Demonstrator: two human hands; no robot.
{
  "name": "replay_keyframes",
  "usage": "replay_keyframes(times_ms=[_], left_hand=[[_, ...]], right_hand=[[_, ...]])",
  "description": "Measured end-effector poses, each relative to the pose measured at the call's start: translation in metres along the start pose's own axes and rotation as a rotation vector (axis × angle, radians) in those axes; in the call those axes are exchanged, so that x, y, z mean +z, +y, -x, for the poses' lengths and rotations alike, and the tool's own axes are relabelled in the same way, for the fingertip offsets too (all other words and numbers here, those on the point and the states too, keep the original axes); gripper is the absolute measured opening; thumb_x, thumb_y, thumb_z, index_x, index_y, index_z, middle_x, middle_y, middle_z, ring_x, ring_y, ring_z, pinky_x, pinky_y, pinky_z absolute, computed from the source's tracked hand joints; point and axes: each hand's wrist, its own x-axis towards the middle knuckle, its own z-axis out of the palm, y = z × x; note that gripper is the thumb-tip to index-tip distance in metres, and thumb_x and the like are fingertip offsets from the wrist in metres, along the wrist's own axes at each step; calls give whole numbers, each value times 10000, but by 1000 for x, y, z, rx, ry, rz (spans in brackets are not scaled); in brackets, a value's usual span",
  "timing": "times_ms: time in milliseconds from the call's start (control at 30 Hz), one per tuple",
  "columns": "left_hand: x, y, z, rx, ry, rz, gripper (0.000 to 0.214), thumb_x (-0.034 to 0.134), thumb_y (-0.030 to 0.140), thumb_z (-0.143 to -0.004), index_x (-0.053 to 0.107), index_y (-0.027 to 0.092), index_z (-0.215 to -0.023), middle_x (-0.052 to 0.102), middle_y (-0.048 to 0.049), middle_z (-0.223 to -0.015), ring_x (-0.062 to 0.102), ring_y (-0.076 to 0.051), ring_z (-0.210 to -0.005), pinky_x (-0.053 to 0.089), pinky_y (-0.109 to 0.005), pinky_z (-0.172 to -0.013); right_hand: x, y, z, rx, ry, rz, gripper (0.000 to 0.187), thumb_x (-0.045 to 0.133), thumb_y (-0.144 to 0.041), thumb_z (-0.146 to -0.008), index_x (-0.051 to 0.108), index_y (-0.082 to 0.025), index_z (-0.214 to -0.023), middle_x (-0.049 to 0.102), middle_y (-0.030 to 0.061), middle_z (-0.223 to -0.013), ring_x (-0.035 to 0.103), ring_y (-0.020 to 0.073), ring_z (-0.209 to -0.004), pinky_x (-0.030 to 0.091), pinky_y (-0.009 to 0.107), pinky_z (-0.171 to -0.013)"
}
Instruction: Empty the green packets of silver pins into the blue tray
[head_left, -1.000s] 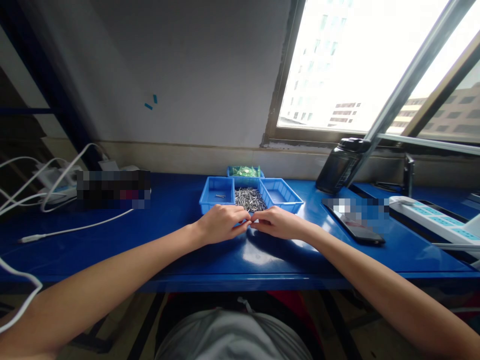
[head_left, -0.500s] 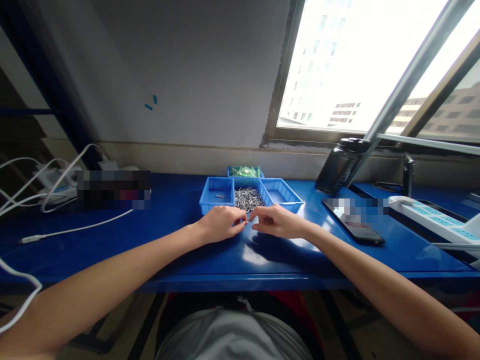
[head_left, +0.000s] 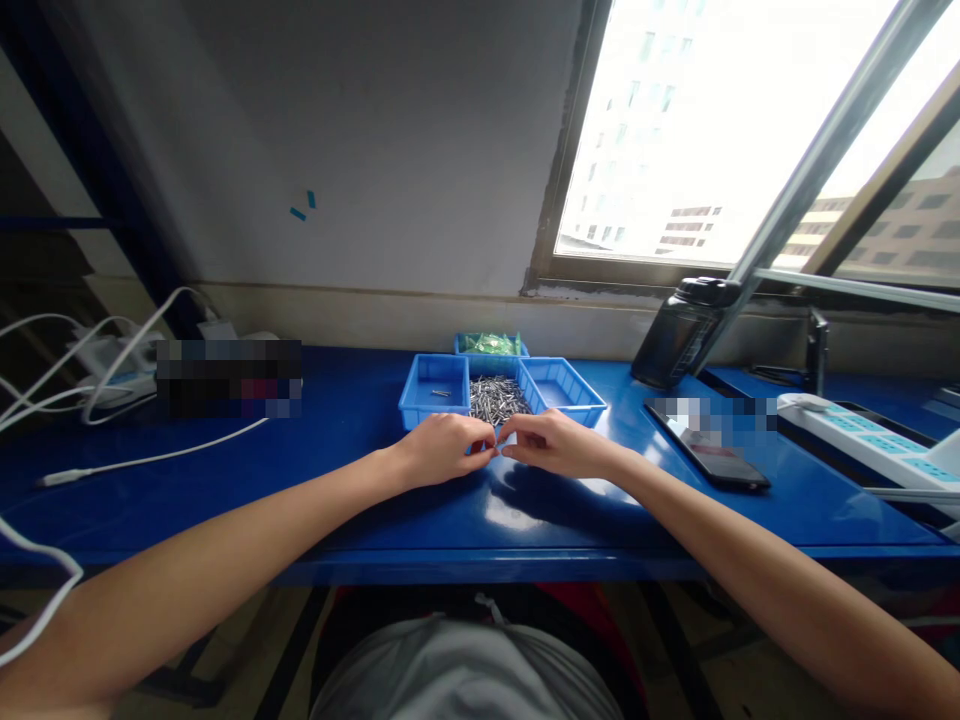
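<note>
My left hand [head_left: 448, 447] and my right hand [head_left: 553, 442] meet fingertip to fingertip over the desk, just in front of the blue bins. Both are closed in a pinch. Something small sits between the fingertips, too tiny to make out. Beyond the fingers, a heap of small, thin metal pieces like screws [head_left: 498, 398] fills the middle of the bin group. The left blue bin [head_left: 418, 402] has a few of those metal pieces [head_left: 441, 393] on its floor. To the right stands another blue bin [head_left: 556, 384], with nothing visible in it.
Behind the bins, green plastic packets [head_left: 491, 344] lie in a blue bin. Rightward on the blue desk [head_left: 360, 520] are a black bottle [head_left: 681, 330], a phone [head_left: 709, 445] and a white power strip [head_left: 874, 432]. White cables [head_left: 180, 458] run along the left side.
The fingertips of my two hands have come closer together, and my right thumb and index finger have drawn nearer each other. Bins and desk items stay put.
</note>
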Motion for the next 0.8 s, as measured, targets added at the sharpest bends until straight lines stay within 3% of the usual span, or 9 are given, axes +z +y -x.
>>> replay_keyframes(times_ms=[167, 633, 800], left_hand=[[0, 0, 0, 3, 6, -13, 155, 499, 252, -833, 628, 182, -783, 643, 18, -722, 551, -104, -623, 357, -204, -587], [0, -2, 0, 1, 43, -64, 181, 486, 286, -853, 605, 176, -772, 622, 14, -729, 536, -107, -633, 354, -212, -594], [-3, 2, 0, -5, 90, -65, 174, 474, 288, -860, 601, 177, -814, 617, 14, -766, 546, -103, -650, 375, -213, -597]], right_hand=[[0, 1, 0, -10, -4, 16, 243, 495, -346, -860, 613, -153, -948, 463, -55, -512, 360, 63, -448, 295, 180, -465], [1, 4, -1, 0, 68, 154, 219, 452, -267, -881, 634, -157, -936, 555, -11, -568, 442, 77, -484, 325, 188, -514], [3, 6, -2, 3, 16, 160, 221, 460, -280, -884, 637, -157, -934, 560, -9, -553, 445, 79, -468, 326, 188, -504]])
